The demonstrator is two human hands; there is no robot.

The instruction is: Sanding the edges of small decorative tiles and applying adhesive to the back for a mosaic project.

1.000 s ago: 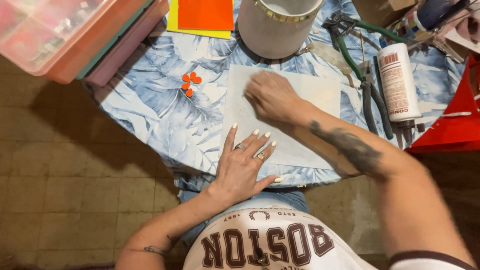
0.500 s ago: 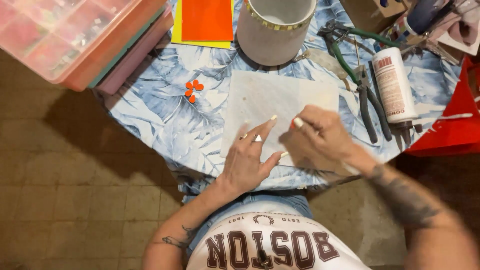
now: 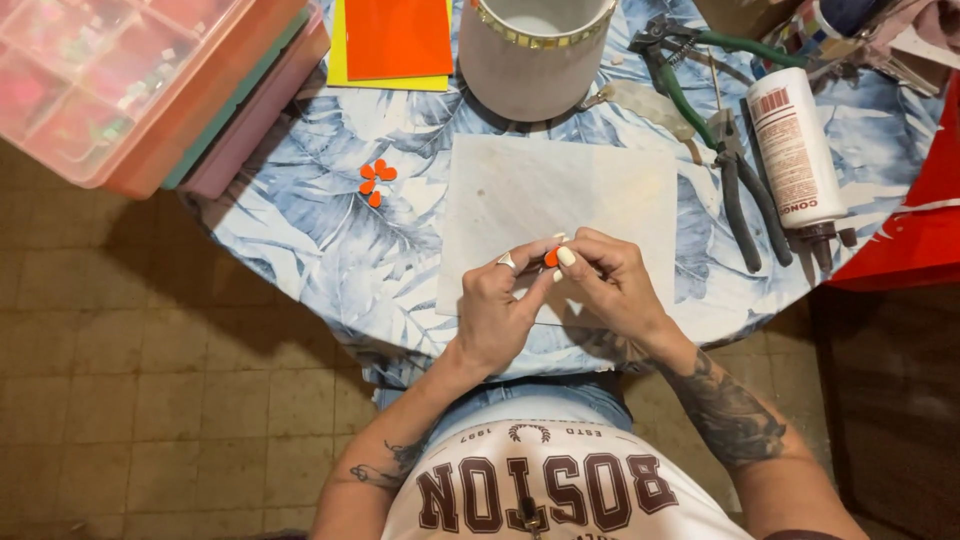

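Note:
My left hand (image 3: 503, 305) and my right hand (image 3: 610, 280) meet over the near edge of a white square sheet (image 3: 560, 190) on the round table. Between their fingertips they pinch a small orange piece (image 3: 551, 257). A few more small orange pieces (image 3: 375, 180) lie on the leaf-patterned tablecloth (image 3: 320, 230) to the left of the sheet. A white cylindrical pot with a gold-tiled rim (image 3: 533, 50) stands behind the sheet.
Orange and yellow sheets (image 3: 395, 40) lie at the back. A pink compartment box (image 3: 130, 80) stands at the left. Nippers with green handles (image 3: 690, 85), dark pliers (image 3: 745, 200) and a white glue bottle (image 3: 795, 150) lie at the right beside a red object (image 3: 915, 230).
Both hands left the flat sheet and drew together near its front edge. A small orange piece now sits between their fingertips. The view has tilted slightly.

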